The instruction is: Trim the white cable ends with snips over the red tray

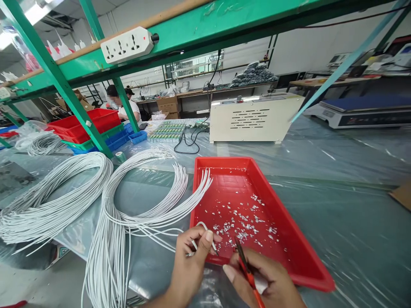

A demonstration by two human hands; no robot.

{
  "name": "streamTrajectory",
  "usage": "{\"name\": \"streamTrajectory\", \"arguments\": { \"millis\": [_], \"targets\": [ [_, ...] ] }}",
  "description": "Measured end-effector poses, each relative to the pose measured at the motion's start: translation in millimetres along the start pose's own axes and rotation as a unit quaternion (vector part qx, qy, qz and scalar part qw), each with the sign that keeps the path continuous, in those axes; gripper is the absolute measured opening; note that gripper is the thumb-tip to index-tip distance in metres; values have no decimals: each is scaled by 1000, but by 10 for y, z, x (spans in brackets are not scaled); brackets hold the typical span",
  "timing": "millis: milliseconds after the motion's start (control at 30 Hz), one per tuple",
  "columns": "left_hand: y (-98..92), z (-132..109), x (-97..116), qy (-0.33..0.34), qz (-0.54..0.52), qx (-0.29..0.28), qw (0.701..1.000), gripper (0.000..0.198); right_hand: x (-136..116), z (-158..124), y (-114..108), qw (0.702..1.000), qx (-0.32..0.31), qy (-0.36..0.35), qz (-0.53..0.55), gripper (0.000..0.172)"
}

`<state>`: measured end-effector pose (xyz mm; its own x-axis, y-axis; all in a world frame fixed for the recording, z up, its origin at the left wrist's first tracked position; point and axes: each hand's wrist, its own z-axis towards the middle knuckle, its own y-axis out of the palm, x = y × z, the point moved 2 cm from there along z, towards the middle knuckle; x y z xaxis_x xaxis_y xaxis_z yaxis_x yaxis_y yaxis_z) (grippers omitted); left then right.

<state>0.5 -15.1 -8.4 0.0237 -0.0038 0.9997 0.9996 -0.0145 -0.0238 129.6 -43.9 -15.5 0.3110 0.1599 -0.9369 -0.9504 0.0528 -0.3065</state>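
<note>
Nearest the camera, the left hand (192,252) is curled almost closed, thumb and fingers pinching the looped end of a thin white cable (201,226) at the near edge of the red tray (289,239). Just beside it, the right hand (266,278) is closed round an orange-handled cutting tool (248,273), whose dark tip points up toward the cable end; how far its blades are parted cannot be told. Both hands hover over the tray's near rim.

The tray lies on the plastic-covered surface (353,222), its floor strewn with small silvery-white scraps (247,222). To its left, long bundles of white cables (128,214) curve across the surface, some ends resting over the tray's left rim.

Further back stand a cream metal box (253,117) with vent slots, stacked red, green and blue bins (93,128), and a white power strip (128,45) fixed to the green shelf frame (58,81). Another person (123,105) sits at a distant bench. No writing is legible on any of these.
</note>
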Motion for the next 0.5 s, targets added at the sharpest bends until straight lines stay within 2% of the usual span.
{"name": "streamTrajectory", "arguments": {
  "millis": [100, 233, 500],
  "targets": [
    [28, -56, -42, 21, 6, 24, 999, 29, -21, 52, -13, 997, 10, 41, 59, 18],
    [53, -94, -71, 60, 9, 40, 997, 24, -25, 82, -21, 995, 10, 62, 83, 16],
    [79, -117, -51, 148, 73, 29, 986, 18, -26, 94, -36, 994, 22, 49, 91, 14]
  ]
}}
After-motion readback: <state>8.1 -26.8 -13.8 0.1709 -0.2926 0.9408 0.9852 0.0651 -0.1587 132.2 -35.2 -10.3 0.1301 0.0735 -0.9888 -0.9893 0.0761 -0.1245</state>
